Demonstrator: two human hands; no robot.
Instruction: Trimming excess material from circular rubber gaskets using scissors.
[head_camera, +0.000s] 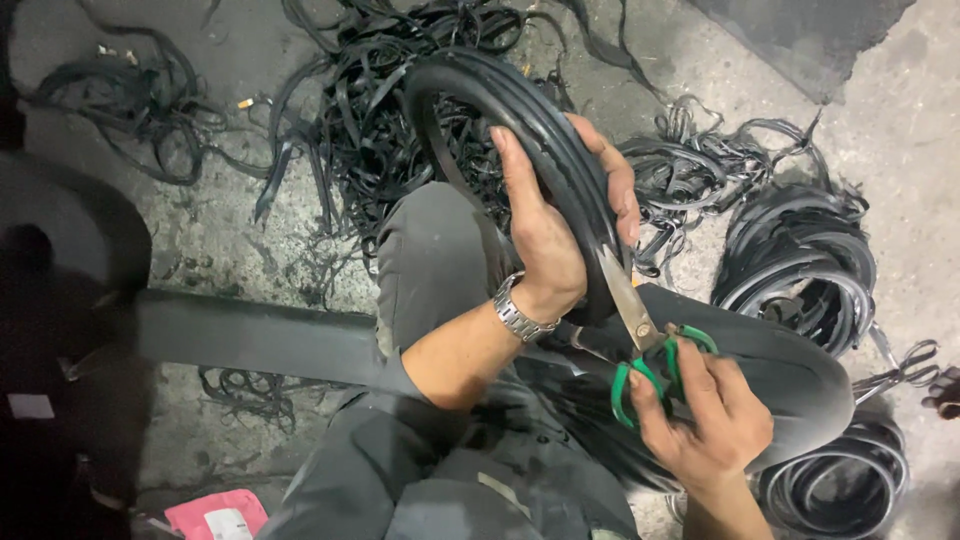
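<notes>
My left hand (548, 228) grips a black rubber tyre tube (520, 110) that stands upright over my knee; the fingers wrap round its rim and a metal watch (520, 315) sits on the wrist. My right hand (705, 415) holds scissors with green handles (650, 365). Their metal blades (622, 290) point up into the tube's lower edge, just below my left palm. The tube curves away from me toward the pile of strips.
A tangled heap of black rubber strips (370, 120) covers the concrete floor ahead. Coiled rubber rings (800, 270) lie to the right, more coiled rings (840, 485) near my right hand. A wide flat rubber band (250, 335) crosses at left. A pink packet (215, 515) lies at bottom left.
</notes>
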